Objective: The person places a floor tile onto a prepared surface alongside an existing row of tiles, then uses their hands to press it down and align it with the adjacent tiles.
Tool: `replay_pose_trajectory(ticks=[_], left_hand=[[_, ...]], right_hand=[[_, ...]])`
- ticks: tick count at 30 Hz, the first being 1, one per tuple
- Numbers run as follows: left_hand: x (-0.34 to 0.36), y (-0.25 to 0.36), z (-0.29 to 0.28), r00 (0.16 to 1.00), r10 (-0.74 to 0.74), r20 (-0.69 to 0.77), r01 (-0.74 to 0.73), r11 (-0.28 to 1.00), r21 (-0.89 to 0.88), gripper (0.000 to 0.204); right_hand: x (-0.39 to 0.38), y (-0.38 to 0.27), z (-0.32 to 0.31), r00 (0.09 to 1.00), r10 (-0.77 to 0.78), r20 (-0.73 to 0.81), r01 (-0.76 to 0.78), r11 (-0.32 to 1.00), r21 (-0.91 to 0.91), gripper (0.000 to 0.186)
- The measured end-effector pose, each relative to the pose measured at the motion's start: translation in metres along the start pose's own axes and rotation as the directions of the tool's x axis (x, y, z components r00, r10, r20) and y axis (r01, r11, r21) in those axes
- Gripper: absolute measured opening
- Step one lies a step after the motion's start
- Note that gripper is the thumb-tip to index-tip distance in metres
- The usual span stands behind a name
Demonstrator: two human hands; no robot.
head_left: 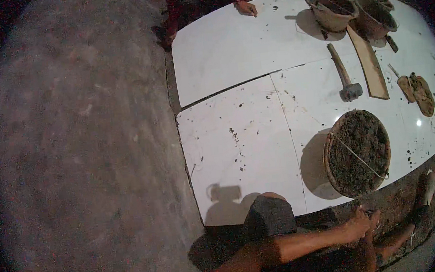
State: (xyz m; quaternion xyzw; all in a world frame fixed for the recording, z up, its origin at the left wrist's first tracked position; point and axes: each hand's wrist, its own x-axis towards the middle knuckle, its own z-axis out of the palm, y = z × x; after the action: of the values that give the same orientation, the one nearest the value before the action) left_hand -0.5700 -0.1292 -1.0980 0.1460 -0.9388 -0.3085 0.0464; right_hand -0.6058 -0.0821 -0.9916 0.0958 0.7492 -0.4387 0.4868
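My left hand [356, 226] and my right hand [374, 222] are together above the dark ground strip, just below the near edge of the white tiles. The fingers of both look closed against each other. A small dark spot shows between them, too blurred to name. Nearest to them stands a bucket [327, 164], filled to the rim with dark, crumbly mortar or soil, its thin handle lying across the top. Neither hand touches that bucket. My bent knee [272, 214] shows to the left of the hands.
Large white slabs [222, 64], spotted with dark crumbs, carry a rubber mallet [350, 92], a wooden board [369, 68], a trowel [405, 88] and a crumpled tan glove or cloth [423, 97]. Several buckets [332, 20] stand far right. Another person's hand [246, 8] rests at the far edge. Concrete floor [85, 146] lies left.
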Motion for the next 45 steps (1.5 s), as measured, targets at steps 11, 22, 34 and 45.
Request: replay_pose_trajectory(ticks=[11, 22, 34, 45], left_hand=[[0.001, 0.003, 0.034, 0.969, -0.066, -0.239, 0.184, 0.838, 0.513, 0.097], [0.007, 0.006, 0.049, 0.98, 0.005, -0.198, 0.069, 0.929, 0.363, 0.069], [0.02, 0.021, 0.046, 0.979, -0.204, 0.023, 0.202, 0.977, 0.068, 0.085], [0.005, 0.009, -0.017, 0.996, -0.078, 0.051, 0.081, 0.995, -0.06, 0.067]], right_hand=[[-0.028, -0.018, 0.011, 0.999, 0.012, 0.046, -0.011, 1.0, -0.02, 0.107], [-0.038, -0.024, 0.01, 0.997, 0.024, 0.067, -0.025, 1.0, 0.002, 0.102], [-0.044, -0.027, 0.006, 0.993, 0.052, 0.102, -0.051, 0.999, -0.014, 0.096], [-0.054, -0.032, 0.005, 0.991, 0.065, 0.114, -0.065, 0.998, -0.007, 0.091]])
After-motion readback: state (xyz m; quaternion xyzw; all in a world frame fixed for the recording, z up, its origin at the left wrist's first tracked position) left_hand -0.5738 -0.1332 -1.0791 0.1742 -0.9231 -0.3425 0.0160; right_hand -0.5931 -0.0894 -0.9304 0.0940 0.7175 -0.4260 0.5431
